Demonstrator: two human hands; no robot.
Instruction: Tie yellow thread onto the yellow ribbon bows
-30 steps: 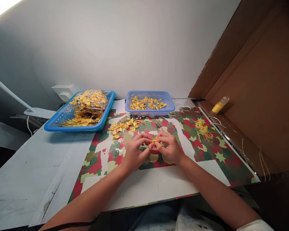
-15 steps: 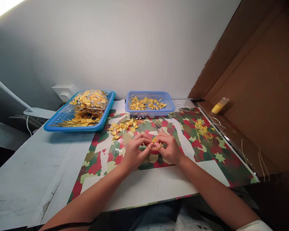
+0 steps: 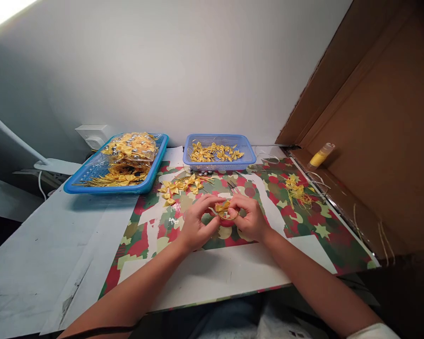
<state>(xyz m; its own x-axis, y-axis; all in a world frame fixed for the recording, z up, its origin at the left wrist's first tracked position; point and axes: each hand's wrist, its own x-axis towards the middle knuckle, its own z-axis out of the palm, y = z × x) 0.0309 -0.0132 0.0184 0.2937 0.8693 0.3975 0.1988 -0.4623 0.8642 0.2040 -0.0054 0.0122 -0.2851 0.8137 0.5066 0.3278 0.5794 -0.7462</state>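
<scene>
Between my hands, over the patterned mat (image 3: 300,230), is a yellow ribbon bow (image 3: 222,207) with a thin gold cord curving below it. My right hand (image 3: 249,217) pinches the bow's right side and the cord. My left hand (image 3: 199,223) is curved around the left side, its fingertips touching or very close to the bow. Several loose yellow bows (image 3: 176,187) with gold ties lie on the mat beyond my left hand. A pair of pointed metal tips (image 3: 233,187) lies just beyond my right hand.
A blue basket (image 3: 159,165) at the left holds bagged and loose bows. A smaller basket (image 3: 219,166) at the back holds more bows. Yellow scraps (image 3: 296,190) lie at the right, near a yellow tube (image 3: 321,156) by the cardboard wall (image 3: 381,117).
The bow has come into fuller view between my hands. My left fingertips have moved slightly apart from my right ones, and the cord loop has tilted.
</scene>
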